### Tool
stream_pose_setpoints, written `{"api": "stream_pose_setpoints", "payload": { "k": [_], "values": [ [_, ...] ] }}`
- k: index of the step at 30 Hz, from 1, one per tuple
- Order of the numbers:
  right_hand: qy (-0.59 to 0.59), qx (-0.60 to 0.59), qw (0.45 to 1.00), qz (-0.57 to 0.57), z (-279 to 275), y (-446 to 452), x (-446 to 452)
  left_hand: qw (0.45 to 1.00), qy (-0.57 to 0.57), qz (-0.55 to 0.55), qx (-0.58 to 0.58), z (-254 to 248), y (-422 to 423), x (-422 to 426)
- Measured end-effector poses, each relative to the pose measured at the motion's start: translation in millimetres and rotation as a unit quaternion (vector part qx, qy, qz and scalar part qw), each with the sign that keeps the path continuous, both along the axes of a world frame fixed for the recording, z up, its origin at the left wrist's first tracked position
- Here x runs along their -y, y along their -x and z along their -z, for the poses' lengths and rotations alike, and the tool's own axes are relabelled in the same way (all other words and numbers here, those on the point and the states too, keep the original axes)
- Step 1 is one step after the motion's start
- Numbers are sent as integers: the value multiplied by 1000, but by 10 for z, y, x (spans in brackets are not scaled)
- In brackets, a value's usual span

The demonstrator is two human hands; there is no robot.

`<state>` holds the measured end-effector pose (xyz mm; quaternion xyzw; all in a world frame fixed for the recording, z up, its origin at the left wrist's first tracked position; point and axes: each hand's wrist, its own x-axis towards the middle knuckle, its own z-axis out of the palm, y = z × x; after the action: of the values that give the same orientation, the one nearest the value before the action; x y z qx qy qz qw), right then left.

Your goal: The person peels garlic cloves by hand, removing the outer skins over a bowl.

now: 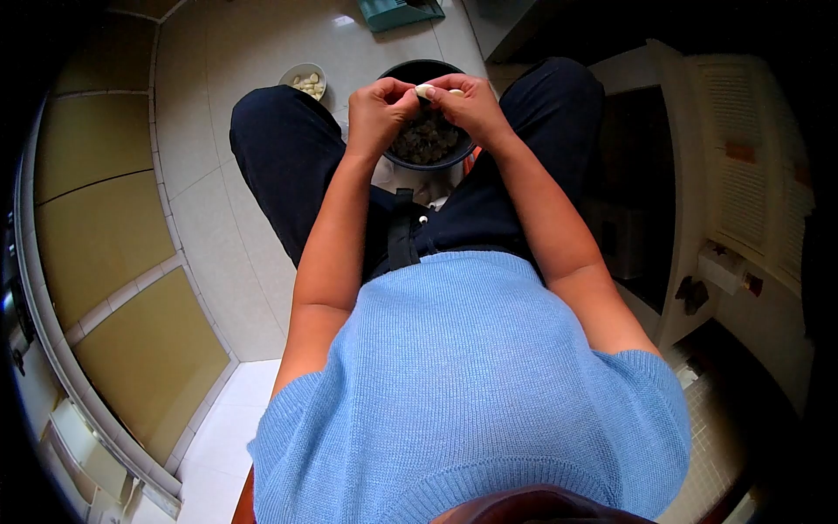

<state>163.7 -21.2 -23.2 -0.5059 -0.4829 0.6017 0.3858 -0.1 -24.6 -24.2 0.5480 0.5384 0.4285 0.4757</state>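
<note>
Above a dark bucket (391, 83), both my hands meet with their fingers closed around a small white garlic clove (423, 90). My left hand (377, 112) pinches at one end of the clove. From the other side, my right hand (474, 106) grips it between thumb and fingers, and another pale piece shows by its fingers. Dark, crumpled matter (425, 138) lies inside the bucket; I cannot make out what it is. Beyond my left knee, a small white bowl (324, 77) on the floor holds several pale cloves (308, 85).
The bucket stands between my spread knees on the tiled floor (196, 113). A teal dustpan-like object (399, 12) lies farther ahead. Yellowish cabinet doors (148, 362) line the left side. A pale unit with a dark opening (630, 192) stands at the right.
</note>
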Motion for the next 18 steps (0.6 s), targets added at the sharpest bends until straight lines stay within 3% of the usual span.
{"api": "stream_pose_setpoints", "payload": {
  "k": [13,18],
  "values": [
    [18,-34,999,19,-19,-1,-3,1000,-8,-16,8,19,0,-19],
    [6,-45,998,32,7,1,-8,983,-164,3,-84,-62,-7,-2]
  ]
}}
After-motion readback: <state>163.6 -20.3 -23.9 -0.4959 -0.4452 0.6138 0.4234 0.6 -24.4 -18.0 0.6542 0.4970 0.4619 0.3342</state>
